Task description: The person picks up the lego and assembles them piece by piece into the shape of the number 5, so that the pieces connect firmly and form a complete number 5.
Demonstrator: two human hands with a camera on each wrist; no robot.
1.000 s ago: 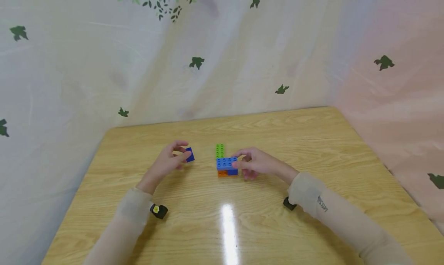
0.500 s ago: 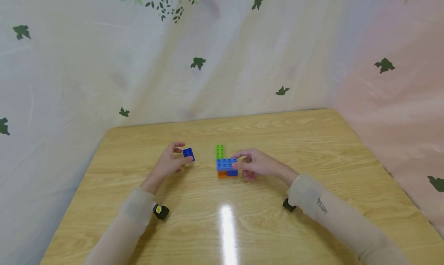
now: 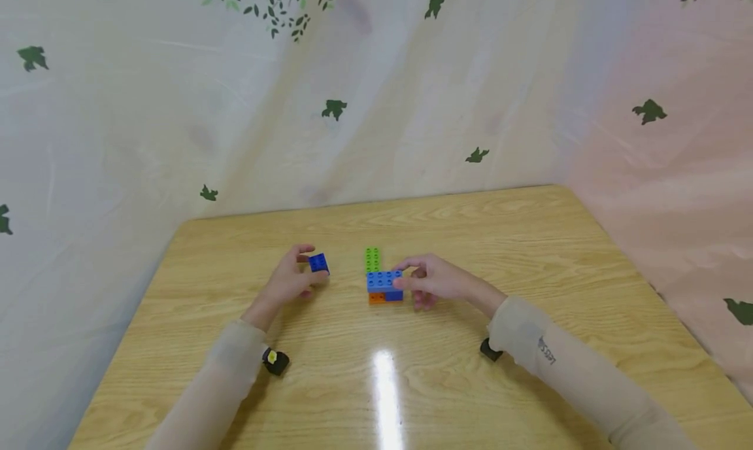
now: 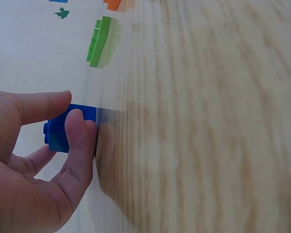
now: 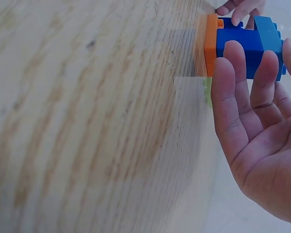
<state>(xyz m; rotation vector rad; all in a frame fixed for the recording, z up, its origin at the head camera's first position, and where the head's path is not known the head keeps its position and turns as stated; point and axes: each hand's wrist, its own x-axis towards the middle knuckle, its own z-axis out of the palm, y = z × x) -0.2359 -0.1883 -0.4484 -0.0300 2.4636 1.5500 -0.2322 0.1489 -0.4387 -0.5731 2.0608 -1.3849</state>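
On the left of the head view, my left hand (image 3: 289, 277) pinches a small dark blue building brick (image 3: 318, 263) between thumb and fingers. That brick (image 4: 59, 134) stands on the table in the left wrist view, its studs facing up. My right hand (image 3: 434, 280) grips a stack of bricks, thumb on the light blue brick (image 3: 379, 279) at the top, other fingers alongside. Beneath it are a dark blue brick (image 5: 238, 44) at the right end and an orange brick (image 5: 211, 43) at the bottom. A green brick (image 3: 372, 259) lies just behind the stack.
The wooden table (image 3: 447, 371) has a bright reflection at its front middle. A pale cloth (image 3: 388, 142) with printed leaves hangs behind it. Dark wrist cameras sit below both wrists, the left camera (image 3: 276, 362) close above the table.
My left thumb has slid from over the small dark blue brick to its near edge, baring its studs. My right hand and the stack have hardly moved.
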